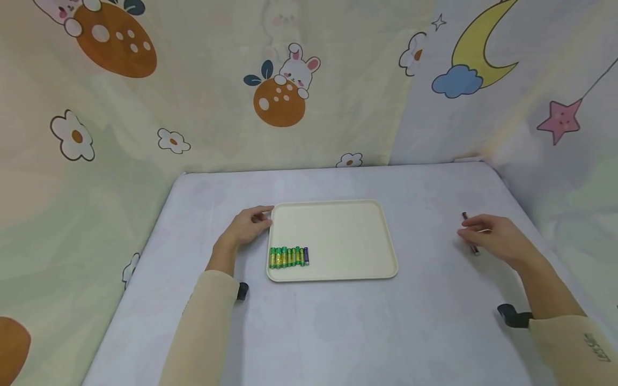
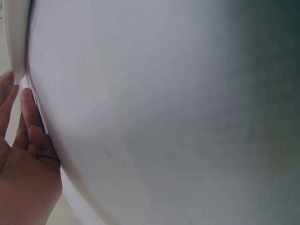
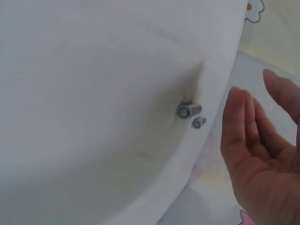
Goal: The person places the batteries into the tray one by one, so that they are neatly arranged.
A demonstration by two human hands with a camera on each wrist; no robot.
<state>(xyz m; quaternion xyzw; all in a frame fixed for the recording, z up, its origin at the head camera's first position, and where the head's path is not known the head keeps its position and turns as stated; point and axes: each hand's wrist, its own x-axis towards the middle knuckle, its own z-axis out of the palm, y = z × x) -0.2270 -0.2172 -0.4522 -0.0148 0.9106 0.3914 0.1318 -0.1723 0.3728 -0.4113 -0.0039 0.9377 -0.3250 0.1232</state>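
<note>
My left hand (image 1: 248, 225) touches the left rim of a cream tray (image 1: 338, 238) with its fingertips; in the left wrist view the tray's edge (image 2: 18, 37) meets them. Along the tray's lower left lies a tidy row of several green batteries (image 1: 285, 257), with one dark blue battery (image 1: 306, 256) at its right end. Far to the right, my right hand (image 1: 499, 238) hovers over loose batteries on the table, its thumb and fingers apart and holding nothing. Two batteries, a thicker one (image 3: 189, 110) and a thinner one (image 3: 199, 123), lie beyond the fingers in the right wrist view.
A white cloth (image 1: 328, 327) covers the table beneath the tray. Printed curtains (image 1: 207, 96) with rabbits, flowers and a moon stand behind and at the sides. A dark wrist mount (image 1: 514, 316) sticks out by the right sleeve.
</note>
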